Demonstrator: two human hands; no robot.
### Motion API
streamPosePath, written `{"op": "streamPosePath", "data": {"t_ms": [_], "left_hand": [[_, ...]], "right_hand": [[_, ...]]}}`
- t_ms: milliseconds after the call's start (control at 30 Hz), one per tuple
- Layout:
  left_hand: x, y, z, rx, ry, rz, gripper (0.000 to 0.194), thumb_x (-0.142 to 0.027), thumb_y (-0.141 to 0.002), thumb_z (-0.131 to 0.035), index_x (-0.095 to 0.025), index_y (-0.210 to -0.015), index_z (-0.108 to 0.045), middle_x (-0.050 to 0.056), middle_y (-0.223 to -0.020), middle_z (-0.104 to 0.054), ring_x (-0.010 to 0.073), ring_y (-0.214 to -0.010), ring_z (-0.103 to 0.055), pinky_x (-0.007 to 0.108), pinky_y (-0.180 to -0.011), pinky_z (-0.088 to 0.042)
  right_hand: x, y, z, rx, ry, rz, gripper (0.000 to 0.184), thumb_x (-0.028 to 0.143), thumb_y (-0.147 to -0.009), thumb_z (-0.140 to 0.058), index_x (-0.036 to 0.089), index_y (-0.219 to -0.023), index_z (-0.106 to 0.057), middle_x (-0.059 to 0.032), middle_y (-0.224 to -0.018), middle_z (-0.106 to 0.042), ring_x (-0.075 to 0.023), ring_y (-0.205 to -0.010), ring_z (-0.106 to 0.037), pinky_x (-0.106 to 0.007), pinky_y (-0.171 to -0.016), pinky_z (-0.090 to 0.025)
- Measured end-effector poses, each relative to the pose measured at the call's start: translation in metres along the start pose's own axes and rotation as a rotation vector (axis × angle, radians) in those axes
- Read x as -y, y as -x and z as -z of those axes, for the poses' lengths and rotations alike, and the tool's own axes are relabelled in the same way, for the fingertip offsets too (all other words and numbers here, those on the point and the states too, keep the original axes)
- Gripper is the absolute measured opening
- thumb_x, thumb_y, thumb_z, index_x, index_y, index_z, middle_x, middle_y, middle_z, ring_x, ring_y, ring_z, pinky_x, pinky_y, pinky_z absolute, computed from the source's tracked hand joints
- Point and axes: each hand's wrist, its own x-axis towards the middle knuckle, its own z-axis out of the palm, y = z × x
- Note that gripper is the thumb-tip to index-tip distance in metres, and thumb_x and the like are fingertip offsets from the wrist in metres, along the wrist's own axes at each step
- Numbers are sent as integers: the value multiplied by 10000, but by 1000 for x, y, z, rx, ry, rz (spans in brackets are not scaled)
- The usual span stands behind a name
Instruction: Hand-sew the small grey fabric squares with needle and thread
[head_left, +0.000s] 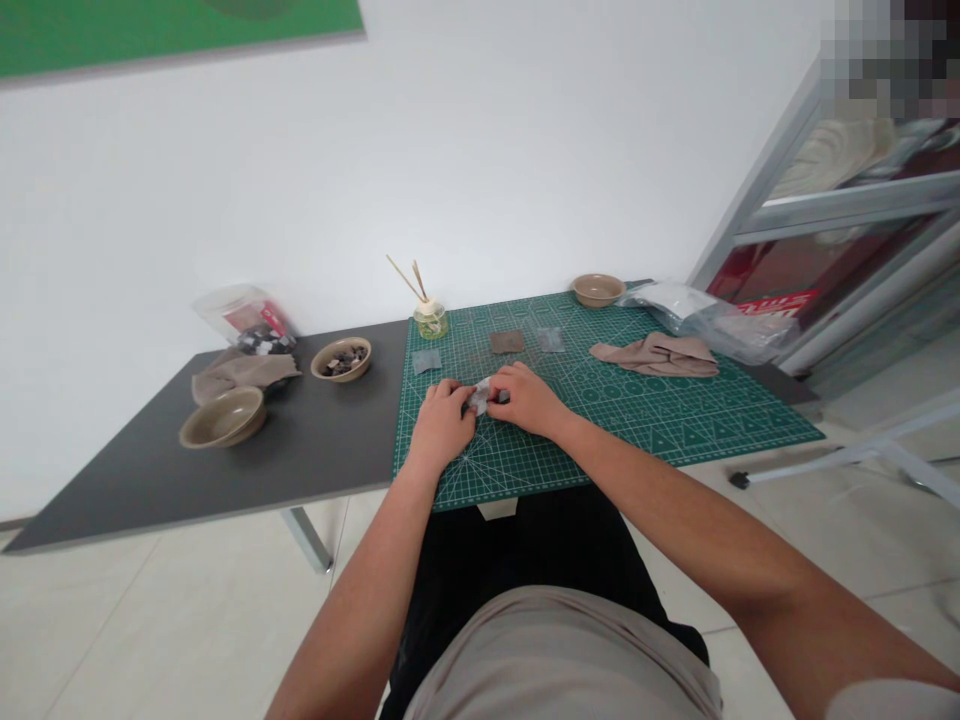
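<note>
Pale translucent piece (481, 397), small, film-like, fine detail blurry. It sits between both hands low on the green cutting mat (637, 425). Left hand (444, 420): thumb and fingertips clamped on its 9 o'clock side. Right hand (527, 400): thumb and index pinched on its 3 o'clock side.

From the piece: clear, shiny flat packet (427, 360) at 10; glass reed diffuser (430, 318), sticks splayed, at 11; flat brown square (508, 342) at 1; wrinkled clear packet (551, 340) near 2; round tan bowl (598, 289) between 1 and 2; crumpled plastic bag (697, 310) at 2; rumpled taupe cloth (660, 355) between 2 and 3. At 9 to 10, on the smooth dark grey table (322, 440): tan bowl of dark and pale chips (342, 379); at 9, larger tan bowl (225, 412) touching a creased taupe cloth (241, 376).

Mat's near edge at 6, close to the body; left edge at 9, just beyond left hand. Widest stretch of printed grid: toward 3, below the cloth.
</note>
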Motion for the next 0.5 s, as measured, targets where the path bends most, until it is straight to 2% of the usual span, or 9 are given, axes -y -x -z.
{"op": "streamPosePath", "data": {"t_ms": [100,267,367,500], "left_hand": [[0,0,0,-7,-2,-6,342,-232,-887,-527,-202,-1198,-667,93,-1156,-589,268,-1062,-496,417,-990,-441],[0,-1,0,-1,-1,2,347,-232,-885,-529,-194,-1203,-661,97,-1147,-587,272,-1060,-494,424,-989,-445],[0,0,0,1,-1,8,344,-229,-883,-533,-191,-1200,-660,101,-1149,-581,274,-1072,-491,424,-996,-441],[0,0,0,5,4,8,343,-233,-886,-533,-193,-1203,-658,103,-1157,-575,273,-1071,-489,427,-1002,-439]], "right_hand": [[-3,-1,-2,-18,-4,-33,134,227,-816,-684,189,-701,-627,-29,-791,-602,-195,-819,-482,-312,-781,-349],[-3,-3,-2,55,-84,83,87,199,-852,-652,187,-766,-660,-20,-861,-676,-170,-806,-526,-322,-835,-336],[-2,-2,0,64,-120,103,108,197,-823,-673,188,-722,-636,-5,-824,-664,-159,-772,-525,-316,-836,-336],[-1,0,0,25,-58,35,155,214,-779,-702,193,-666,-597,-6,-761,-603,-177,-777,-490,-305,-793,-345]]}}
